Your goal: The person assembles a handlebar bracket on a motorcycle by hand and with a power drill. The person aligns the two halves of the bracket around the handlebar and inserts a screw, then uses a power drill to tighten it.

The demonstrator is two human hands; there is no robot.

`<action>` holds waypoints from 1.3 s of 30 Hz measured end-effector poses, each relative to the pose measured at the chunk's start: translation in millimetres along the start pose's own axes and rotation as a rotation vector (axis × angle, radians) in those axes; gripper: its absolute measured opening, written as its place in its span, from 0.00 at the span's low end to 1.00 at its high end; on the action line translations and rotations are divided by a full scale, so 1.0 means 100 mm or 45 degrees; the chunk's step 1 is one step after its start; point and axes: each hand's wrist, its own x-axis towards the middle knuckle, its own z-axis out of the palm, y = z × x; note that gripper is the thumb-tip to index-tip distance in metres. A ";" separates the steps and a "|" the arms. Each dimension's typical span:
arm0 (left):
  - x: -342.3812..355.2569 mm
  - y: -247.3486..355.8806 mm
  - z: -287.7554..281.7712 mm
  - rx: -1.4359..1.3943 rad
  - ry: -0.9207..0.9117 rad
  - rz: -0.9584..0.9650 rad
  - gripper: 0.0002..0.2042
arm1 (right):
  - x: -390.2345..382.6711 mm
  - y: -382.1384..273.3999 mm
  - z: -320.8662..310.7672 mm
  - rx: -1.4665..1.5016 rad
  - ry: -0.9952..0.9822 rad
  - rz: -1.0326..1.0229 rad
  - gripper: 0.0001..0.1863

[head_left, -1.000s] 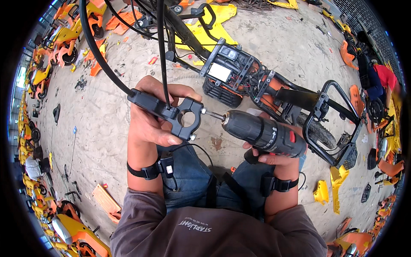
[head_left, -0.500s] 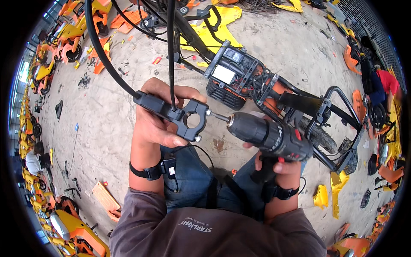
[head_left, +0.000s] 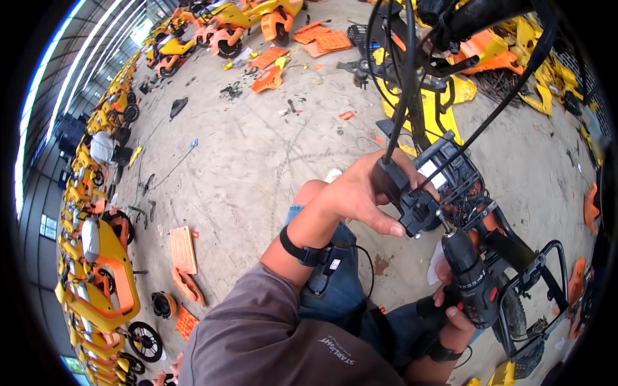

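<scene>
My left hand (head_left: 357,193) is wrapped around a black handlebar clamp (head_left: 415,212) with a round opening; black cables (head_left: 400,103) run up from it. My right hand (head_left: 456,315) grips a black cordless drill (head_left: 470,276) by its handle, pointing up at the clamp. The drill's bit (head_left: 444,222) meets a bolt at the clamp's right side; whether it is fully seated I cannot tell. Behind the clamp and drill stands a stripped scooter frame (head_left: 515,254) with exposed wiring and a ribbed black box.
Yellow and orange scooters (head_left: 109,276) line the left side and the far end. Orange panels (head_left: 184,251) lie on the concrete floor (head_left: 244,154) at left, with yellow body panels (head_left: 444,109) beyond the frame. Black strapped devices (head_left: 302,251) sit on my wrists.
The view has swung left, so my hands, clamp and drill appear farther right. The clamp is turned more downward and the drill more upright. Both hands keep their holds.
</scene>
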 end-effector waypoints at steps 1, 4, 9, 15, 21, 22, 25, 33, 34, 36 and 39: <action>0.01 0.04 0.01 -0.024 0.013 0.007 0.32 | 0.02 -0.06 -0.03 -0.086 -0.054 0.025 0.40; -0.04 0.08 -0.03 0.173 0.010 -0.084 0.33 | 0.05 -0.01 -0.02 -0.188 -0.003 0.014 0.43; -0.07 0.04 0.03 0.217 0.023 -0.006 0.34 | 0.07 -0.01 0.02 -0.178 0.090 -0.050 0.41; -0.14 0.14 0.09 0.259 0.156 -0.077 0.33 | -0.12 0.28 -0.13 -0.271 0.122 -0.126 0.41; -0.21 0.28 0.15 0.281 0.167 -0.155 0.32 | -0.06 0.14 0.04 0.226 0.092 0.057 0.44; -0.21 0.30 0.15 0.325 0.141 -0.156 0.33 | -0.06 0.12 0.05 0.242 0.077 0.056 0.43; -0.22 0.44 0.19 0.466 0.119 -0.236 0.34 | -0.03 0.02 0.05 0.085 0.130 0.007 0.41; -0.24 0.60 0.32 0.320 0.335 -0.197 0.34 | -0.11 0.17 -0.10 -0.403 0.050 -0.130 0.28; -0.23 0.58 0.28 0.348 0.311 -0.236 0.34 | -0.03 0.08 0.01 -0.186 0.077 -0.032 0.30; -0.23 0.49 0.22 0.299 0.267 -0.208 0.35 | 0.04 -0.02 0.13 0.127 0.089 0.041 0.33; -0.18 0.37 0.23 0.159 0.242 -0.224 0.35 | 0.02 0.03 0.09 0.346 0.105 -0.026 0.35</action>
